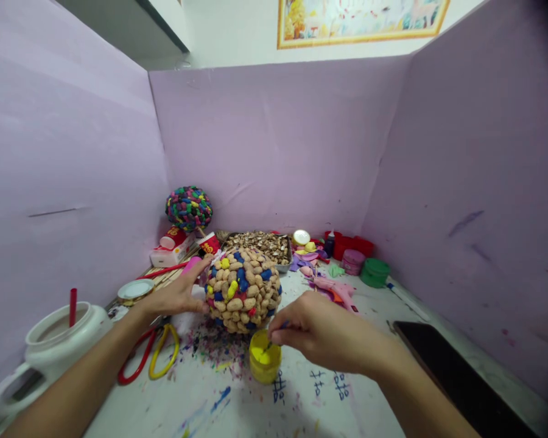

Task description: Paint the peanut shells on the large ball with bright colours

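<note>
1. The right hand (308,331) pinches a thin brush (268,347) between thumb and fingers; the brush slants down, ahead of the fingertips, into a pot of yellow paint (265,368).
2. The left hand (182,295) is empty of tools, thumb and fingers spread against the near-left side of the peanut ball (242,292), bracing rather than wrapping it. Exactly how firmly it presses I cannot tell.
3. The peanut ball sits on the bench (237,420), between the hands and just beyond the paint pot. Most of its shells are bare tan; scattered ones are blue, yellow or red.
4. The step in hand appears to be loading the brush with yellow for colouring single shells.
5. The next move would call for wiping off excess paint, lifting the brush clear of the rim and touching a bare shell, the left hand holding the ball steady.
6. Below the left wrist lie scissors (178,348) with red and yellow handles; beyond that hand stands a finished-looking multicoloured ball (189,208). A dark phone (438,359) lies right of the right forearm.
</note>
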A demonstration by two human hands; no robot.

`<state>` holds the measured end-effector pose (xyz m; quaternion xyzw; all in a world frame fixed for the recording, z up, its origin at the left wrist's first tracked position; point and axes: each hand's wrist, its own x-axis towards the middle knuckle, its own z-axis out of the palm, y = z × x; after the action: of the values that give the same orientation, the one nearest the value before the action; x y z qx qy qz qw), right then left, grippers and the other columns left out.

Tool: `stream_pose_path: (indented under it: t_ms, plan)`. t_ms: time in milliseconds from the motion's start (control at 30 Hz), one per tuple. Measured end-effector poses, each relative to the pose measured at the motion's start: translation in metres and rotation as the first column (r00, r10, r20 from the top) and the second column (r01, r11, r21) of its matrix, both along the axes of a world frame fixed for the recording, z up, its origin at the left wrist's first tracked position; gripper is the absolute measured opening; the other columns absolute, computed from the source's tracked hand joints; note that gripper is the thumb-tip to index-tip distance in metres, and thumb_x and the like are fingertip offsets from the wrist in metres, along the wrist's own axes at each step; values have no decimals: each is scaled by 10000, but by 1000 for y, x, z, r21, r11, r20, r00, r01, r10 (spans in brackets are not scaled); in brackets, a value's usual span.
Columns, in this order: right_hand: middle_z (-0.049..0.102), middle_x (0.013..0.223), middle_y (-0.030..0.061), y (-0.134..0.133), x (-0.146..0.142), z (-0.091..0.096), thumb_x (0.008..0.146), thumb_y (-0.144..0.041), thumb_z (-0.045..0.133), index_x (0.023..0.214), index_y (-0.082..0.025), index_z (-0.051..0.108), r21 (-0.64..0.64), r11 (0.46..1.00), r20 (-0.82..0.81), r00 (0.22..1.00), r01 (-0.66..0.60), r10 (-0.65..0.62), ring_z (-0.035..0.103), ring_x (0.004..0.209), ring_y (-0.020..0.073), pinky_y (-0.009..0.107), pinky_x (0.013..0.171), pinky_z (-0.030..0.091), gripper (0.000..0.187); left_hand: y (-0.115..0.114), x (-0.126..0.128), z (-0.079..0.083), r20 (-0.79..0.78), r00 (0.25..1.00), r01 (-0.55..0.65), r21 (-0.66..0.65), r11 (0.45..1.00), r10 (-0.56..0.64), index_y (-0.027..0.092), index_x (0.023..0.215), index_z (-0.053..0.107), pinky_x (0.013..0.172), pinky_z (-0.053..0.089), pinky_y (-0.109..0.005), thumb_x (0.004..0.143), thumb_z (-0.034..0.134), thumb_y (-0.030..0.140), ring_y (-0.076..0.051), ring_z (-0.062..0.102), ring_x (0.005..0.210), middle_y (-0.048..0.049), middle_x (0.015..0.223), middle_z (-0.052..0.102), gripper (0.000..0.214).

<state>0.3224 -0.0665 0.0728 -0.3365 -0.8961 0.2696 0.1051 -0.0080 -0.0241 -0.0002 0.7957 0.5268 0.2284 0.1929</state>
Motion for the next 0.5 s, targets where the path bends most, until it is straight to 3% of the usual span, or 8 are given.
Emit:
stream_pose_path:
  t_ms: [100,267,500]
  plan:
    - [615,600,-17,2,-5,-10,766,-152,563,796,-187,750,5,999,38,998,-43,43,408,508,65,195,481,265,193,1,-1,-1,38,999,22,-10,1000,-22,226,1495,64,1107,229,-524,615,676,691,-380,274,1359,-153,1518,251,1168]
    - [555,536,-21,2,-8,-13,771,-182,559,710,-187,733,56,998,77,997,-37,33,341,478,72,213,466,243,185,3,-4,-5,69,996,53,-4,999,-53,249,1495,44,1113,204,-534,628,687,668,-371,242,1374,-146,1530,224,1158]
    - [637,577,8,-4,-10,-12,740,-130,555,709,-181,741,73,997,72,997,10,-15,438,479,86,206,463,273,195,4,-7,-8,77,995,59,9,998,-59,268,1495,39,1109,207,-545,612,694,678,-382,270,1359,-143,1502,287,1173]
